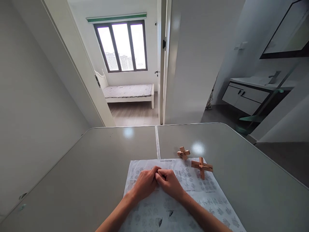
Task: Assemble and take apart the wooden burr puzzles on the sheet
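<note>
My left hand (146, 182) and my right hand (169, 182) rest together on a large printed sheet (149, 209), fingers curled and knuckles touching. Both are closed; whether anything small lies inside them is hidden. The sheet carries rows of small diagrams and lines of print. To the right of my hands, a wooden interlocking puzzle (202, 167) shaped like a cross sits on the sheet's upper right part. A smaller wooden puzzle (183, 153) with dark marks on it stands by the sheet's top edge. Neither hand touches the wooden pieces.
The grey table (108, 161) has a seam (157, 141) down its middle and a pale rim. Beyond it, a doorway opens on a room with a bed (130, 91) and a window (122, 46). A washbasin cabinet (246, 96) stands at the right.
</note>
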`<state>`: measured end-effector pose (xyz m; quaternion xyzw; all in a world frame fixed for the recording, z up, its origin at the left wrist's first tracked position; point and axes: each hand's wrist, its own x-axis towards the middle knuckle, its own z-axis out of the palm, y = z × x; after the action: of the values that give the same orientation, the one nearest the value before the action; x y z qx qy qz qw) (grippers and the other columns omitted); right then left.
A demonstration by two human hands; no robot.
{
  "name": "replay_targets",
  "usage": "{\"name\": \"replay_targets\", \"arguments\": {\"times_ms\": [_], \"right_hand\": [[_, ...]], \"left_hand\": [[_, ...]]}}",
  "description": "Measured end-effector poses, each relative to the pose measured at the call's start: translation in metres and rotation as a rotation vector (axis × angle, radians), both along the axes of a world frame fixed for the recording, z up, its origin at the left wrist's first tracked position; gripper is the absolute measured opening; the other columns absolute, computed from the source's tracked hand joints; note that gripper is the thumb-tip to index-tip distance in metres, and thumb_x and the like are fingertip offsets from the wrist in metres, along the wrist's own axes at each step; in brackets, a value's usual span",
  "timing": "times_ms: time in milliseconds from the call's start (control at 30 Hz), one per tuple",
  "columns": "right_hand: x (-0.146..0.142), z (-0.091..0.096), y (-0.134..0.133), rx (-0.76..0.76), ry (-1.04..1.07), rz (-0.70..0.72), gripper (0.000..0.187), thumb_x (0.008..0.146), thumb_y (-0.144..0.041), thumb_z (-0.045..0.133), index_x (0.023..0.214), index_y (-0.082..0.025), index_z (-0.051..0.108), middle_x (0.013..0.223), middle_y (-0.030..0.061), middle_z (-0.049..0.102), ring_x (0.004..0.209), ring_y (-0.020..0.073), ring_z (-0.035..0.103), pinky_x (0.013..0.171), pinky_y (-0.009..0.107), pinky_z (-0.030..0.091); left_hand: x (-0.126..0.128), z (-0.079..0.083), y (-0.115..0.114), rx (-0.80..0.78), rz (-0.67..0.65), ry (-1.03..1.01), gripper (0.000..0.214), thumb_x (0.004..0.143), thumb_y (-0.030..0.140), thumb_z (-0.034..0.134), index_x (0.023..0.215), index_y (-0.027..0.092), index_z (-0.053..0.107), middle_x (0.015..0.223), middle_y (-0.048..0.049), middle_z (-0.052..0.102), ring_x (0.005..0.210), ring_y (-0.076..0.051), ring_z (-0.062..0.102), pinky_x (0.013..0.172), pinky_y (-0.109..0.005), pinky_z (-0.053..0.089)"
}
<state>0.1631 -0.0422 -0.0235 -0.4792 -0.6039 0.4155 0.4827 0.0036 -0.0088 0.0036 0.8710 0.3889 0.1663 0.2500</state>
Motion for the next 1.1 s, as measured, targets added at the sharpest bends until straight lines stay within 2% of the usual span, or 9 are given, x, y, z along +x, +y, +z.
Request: {"name": "replay_targets", "arguments": {"times_ms": [167, 467, 833, 1000, 1100], "right_hand": [[-0.0003, -0.0013, 0.0009, -0.002, 0.003, -0.003, 0.042, 0.089, -0.032, 0.053, 0.06, -0.025, 0.025, 0.056, -0.0071, 0.027, 0.056, 0.0118, 0.027, 0.054, 0.028, 0.023], [-0.0002, -0.0024, 0.0014, -0.006, 0.014, 0.001, 0.038, 0.084, -0.026, 0.053, 0.059, -0.025, 0.025, 0.056, -0.0072, 0.027, 0.057, 0.0115, 0.026, 0.054, 0.028, 0.023], [0.0005, 0.0002, 0.0001, -0.014, 0.055, 0.014, 0.039, 0.083, -0.024, 0.055, 0.058, -0.025, 0.024, 0.055, -0.0075, 0.026, 0.056, 0.0117, 0.025, 0.054, 0.029, 0.02], [0.0002, -0.0003, 0.002, -0.036, 0.113, 0.015, 0.04, 0.081, -0.024, 0.058, 0.057, -0.025, 0.026, 0.056, -0.0078, 0.026, 0.057, 0.0116, 0.024, 0.054, 0.028, 0.02], [0.0022, 0.0, 0.004, -0.063, 0.187, 0.021, 0.041, 0.084, -0.029, 0.06, 0.057, -0.025, 0.029, 0.056, -0.0076, 0.029, 0.057, 0.0115, 0.026, 0.055, 0.028, 0.022]], "left_hand": [[-0.0013, -0.0024, -0.0001, 0.018, -0.022, 0.042, 0.036, 0.088, 0.005, 0.045, 0.115, 0.025, 0.06, 0.09, -0.0013, 0.08, 0.079, -0.023, 0.076, 0.067, -0.03, 0.042], [-0.0003, -0.0012, -0.0001, 0.028, -0.012, 0.05, 0.044, 0.081, 0.002, 0.046, 0.115, 0.025, 0.062, 0.085, -0.0016, 0.079, 0.076, -0.023, 0.075, 0.065, -0.03, 0.041], [0.0009, 0.0046, -0.0015, 0.006, -0.016, 0.037, 0.042, 0.08, 0.002, 0.045, 0.111, 0.026, 0.063, 0.081, -0.0006, 0.078, 0.072, -0.022, 0.072, 0.063, -0.029, 0.041], [0.0021, 0.0068, -0.0032, 0.011, 0.001, 0.04, 0.037, 0.084, 0.005, 0.044, 0.11, 0.026, 0.062, 0.086, -0.0024, 0.079, 0.076, -0.023, 0.074, 0.064, -0.03, 0.042], [0.0029, 0.0039, -0.0034, 0.044, 0.012, 0.054, 0.026, 0.095, 0.012, 0.041, 0.105, 0.024, 0.061, 0.083, -0.0033, 0.078, 0.072, -0.023, 0.073, 0.062, -0.031, 0.042]]}}
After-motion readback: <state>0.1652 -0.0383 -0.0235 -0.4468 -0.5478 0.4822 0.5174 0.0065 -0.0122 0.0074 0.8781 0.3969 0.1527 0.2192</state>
